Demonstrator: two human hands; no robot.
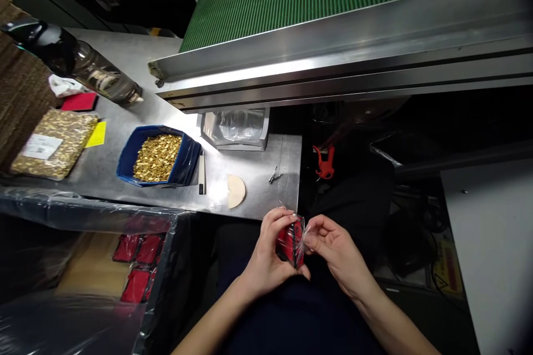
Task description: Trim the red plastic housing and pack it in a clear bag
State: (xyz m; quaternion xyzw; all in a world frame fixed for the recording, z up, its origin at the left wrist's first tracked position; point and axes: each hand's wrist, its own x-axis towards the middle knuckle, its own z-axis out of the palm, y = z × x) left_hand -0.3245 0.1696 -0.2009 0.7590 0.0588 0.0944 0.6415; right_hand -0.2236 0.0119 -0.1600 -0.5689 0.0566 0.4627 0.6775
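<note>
My left hand (268, 252) is wrapped round a small red pouch-like item with a black edge (287, 241), covered in clear plastic. On its right side, my right hand (335, 247) pinches the loose end of the clear plastic film (306, 237) between thumb and fingers. Both hands are in front of my body, just off the near edge of the metal table (270, 199). Similar red wrapped packs (136, 284) lie on cardboard inside a plastic-lined box at lower left.
A green ribbed conveyor (291, 3) crosses the top. On the table are a blue bin (189, 163) of gold-coloured pieces, a grey tray (262, 141) of clear bags, a knife (202, 175), a half-round wooden piece (236, 191) and a bottle (100, 72). A red air gun (325, 162) hangs nearby.
</note>
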